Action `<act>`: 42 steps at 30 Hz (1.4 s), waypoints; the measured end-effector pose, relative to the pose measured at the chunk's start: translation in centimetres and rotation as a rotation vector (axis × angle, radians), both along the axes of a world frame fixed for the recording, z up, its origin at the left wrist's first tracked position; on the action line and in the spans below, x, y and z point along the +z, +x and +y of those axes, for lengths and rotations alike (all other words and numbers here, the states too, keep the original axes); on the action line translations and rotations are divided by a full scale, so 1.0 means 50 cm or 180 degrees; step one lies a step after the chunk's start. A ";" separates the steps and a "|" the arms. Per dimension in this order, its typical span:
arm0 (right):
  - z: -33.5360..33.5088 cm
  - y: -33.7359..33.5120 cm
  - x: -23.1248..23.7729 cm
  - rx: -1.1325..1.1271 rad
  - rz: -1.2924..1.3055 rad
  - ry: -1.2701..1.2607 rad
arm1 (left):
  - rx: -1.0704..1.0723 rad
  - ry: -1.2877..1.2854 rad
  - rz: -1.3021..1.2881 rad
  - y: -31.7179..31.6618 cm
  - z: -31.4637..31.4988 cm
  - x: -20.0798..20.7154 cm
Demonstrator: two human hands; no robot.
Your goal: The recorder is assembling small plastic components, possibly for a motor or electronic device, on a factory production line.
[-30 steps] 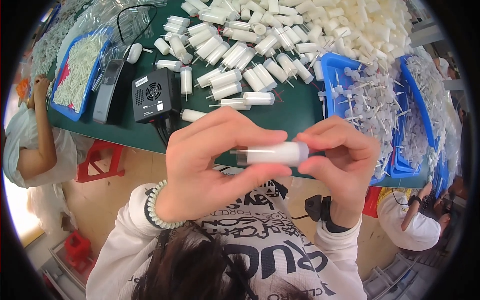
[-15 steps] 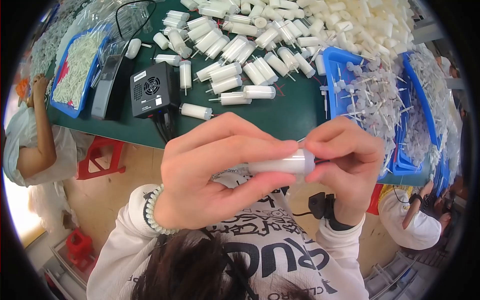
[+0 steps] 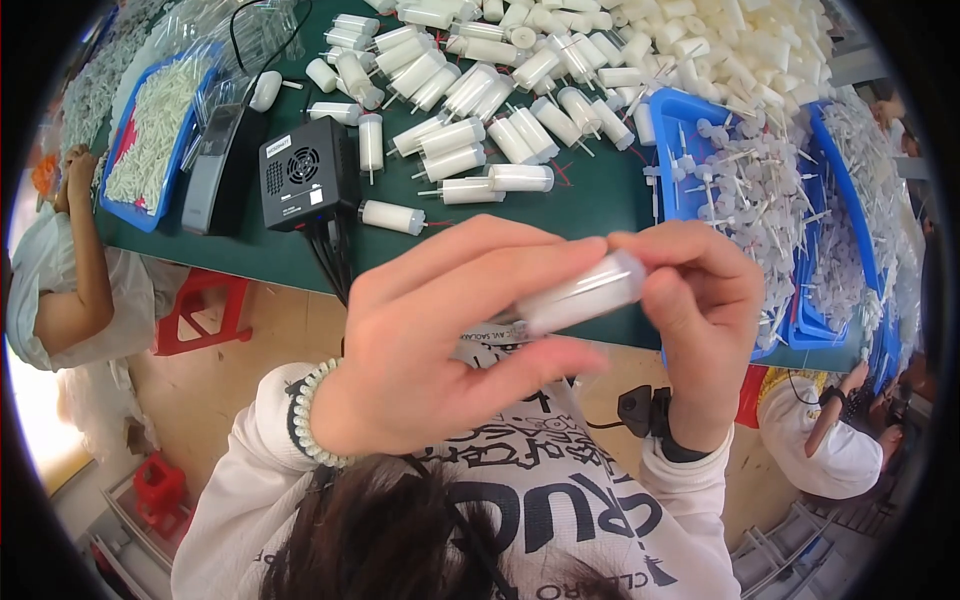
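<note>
Left hand (image 3: 440, 330): back of hand uppermost, beaded band at the wrist, fingers bent forward and lying along the upper side of the cylinder; thumb stretched out below, clear of it. Grip parted, thumb and fingers wide.

Clear cylinder with white filling (image 3: 585, 295): one, between the two hands, seen over the near edge of the green table (image 3: 600, 210); slanted, left end within the left hand's curve, right end higher in view.

Right hand (image 3: 705, 300): wrist raised, dark strap, forefinger and thumb bent in toward the left. Grip clamped on the cylinder's right end.

Changes from half a second ago: cylinder then nearly level, now tilted, right end raised; left thumb then pressed to it, now away; right fingertips also higher. Dark wire at the right end, visible then, now hidden.

On the table, left to right: blue tray of small white pieces (image 3: 195, 135), toward the left end; black box with fan grille (image 3: 305, 175), by the near edge; single filled cylinder (image 3: 392, 217), lying near the same edge; group of like cylinders (image 3: 450, 150), farther back; blue tray of pale stemmed parts (image 3: 676, 200), toward the right end.
</note>
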State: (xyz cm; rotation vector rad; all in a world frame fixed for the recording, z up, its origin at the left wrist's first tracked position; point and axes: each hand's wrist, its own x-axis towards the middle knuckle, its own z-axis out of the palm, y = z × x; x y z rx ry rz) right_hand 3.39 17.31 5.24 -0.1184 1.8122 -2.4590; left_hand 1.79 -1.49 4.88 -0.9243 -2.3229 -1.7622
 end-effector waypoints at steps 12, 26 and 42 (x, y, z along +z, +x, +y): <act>0.027 -0.003 0.012 0.0265 0.0329 0.0345 | -0.0310 0.0266 -0.0889 0.008 -0.010 0.007; 0.018 -0.013 0.030 0.0346 -0.0056 0.1210 | -0.0208 -0.0177 -0.0377 0.013 -0.008 -0.005; 0.025 -0.011 0.006 0.0201 0.0156 0.0770 | -0.0357 0.0127 -0.1154 0.019 0.003 -0.006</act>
